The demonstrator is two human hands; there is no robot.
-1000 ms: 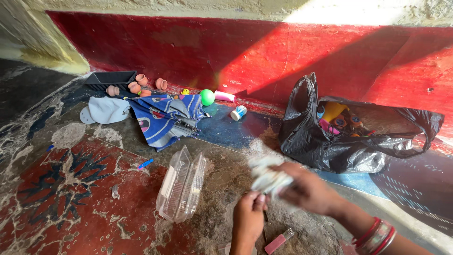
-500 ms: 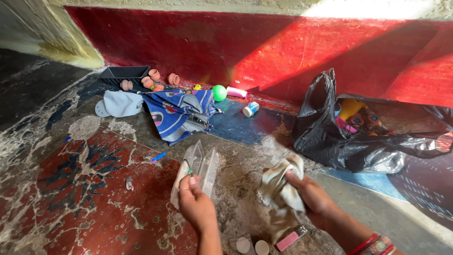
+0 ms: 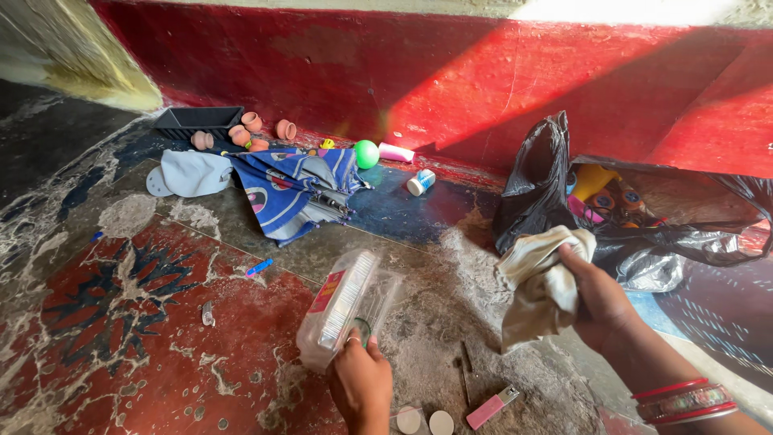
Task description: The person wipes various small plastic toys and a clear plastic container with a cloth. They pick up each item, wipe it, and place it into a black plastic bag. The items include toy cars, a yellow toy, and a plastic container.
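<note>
My left hand [image 3: 361, 380] grips the near edge of a clear plastic clamshell box [image 3: 346, 302] and holds it tilted up off the floor. My right hand [image 3: 600, 300] is closed on a crumpled off-white cloth [image 3: 541, 286], held in the air in front of an open black plastic bag [image 3: 555, 201] with yellow and pink things inside. Red and white bangles [image 3: 683, 399] sit on my right wrist.
On the worn painted floor lie a pink lighter-like stick [image 3: 493, 407], two small round discs [image 3: 427, 420], a blue pen piece [image 3: 258, 267], a folded blue umbrella [image 3: 294, 189], a grey cap [image 3: 193, 172], a green ball [image 3: 366, 154], small clay pots [image 3: 241, 135] and a dark tray [image 3: 197, 121] below the red wall.
My left hand took hold of the clamshell box and lifted it. My right hand carried the cloth up and to the right, toward the black bag.
</note>
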